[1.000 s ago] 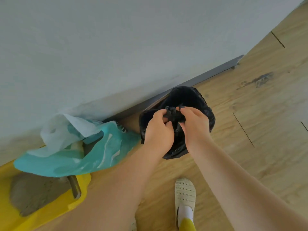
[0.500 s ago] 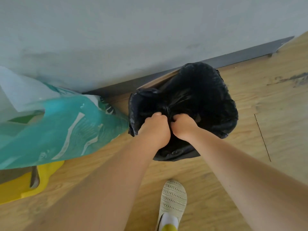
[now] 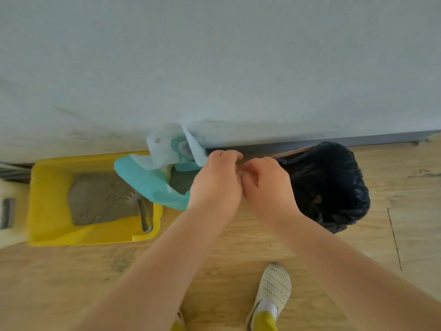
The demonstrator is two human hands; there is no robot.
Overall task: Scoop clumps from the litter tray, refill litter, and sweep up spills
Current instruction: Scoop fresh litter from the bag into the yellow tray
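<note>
1. Our left hand (image 3: 216, 185) and right hand (image 3: 265, 185) meet knuckle to knuckle above the floor (image 3: 71, 283), in front of the teal litter bag (image 3: 152, 187). Fingers of both are curled inward; whether either grip pinches anything we cannot tell, since the fingertips are turned away from us.
2. The black rubbish bag (image 3: 331, 187) sits on the floor against the wall (image 3: 214, 56), just right of our right hand. It looks bunched and closed, which we judge means the clumps are already bagged.
3. The yellow litter tray (image 3: 50, 211) lies to the left along the wall, with grey litter (image 3: 100, 199) covering only part of its bottom. A scoop (image 3: 143, 213) rests inside by the right rim.
4. The teal litter bag leans over the tray's right end, likely kept there so the refill pours straight in.
5. We judge refilling comes next; sweeping remains.
</note>
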